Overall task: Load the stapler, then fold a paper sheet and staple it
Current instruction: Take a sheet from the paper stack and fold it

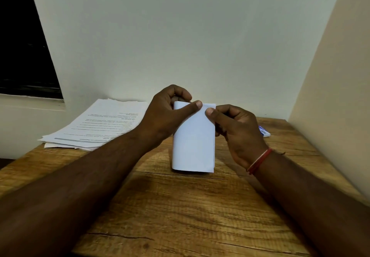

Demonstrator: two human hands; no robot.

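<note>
Two hands, left hand point(166, 114) and right hand point(238, 130), fingers pinched on folded paper sheet point(193, 146) top edge, frame centre, lower edge by desk point(180, 206). Square layers, flatten crease firmly before stapling.

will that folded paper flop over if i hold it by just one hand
Probably fairly stiff: the folded paper runs straight below where the left hand and right hand pinch its top edge. Likely very light, being thin layers. Its lower edge bulges slightly, so it may spring open if released.
</note>
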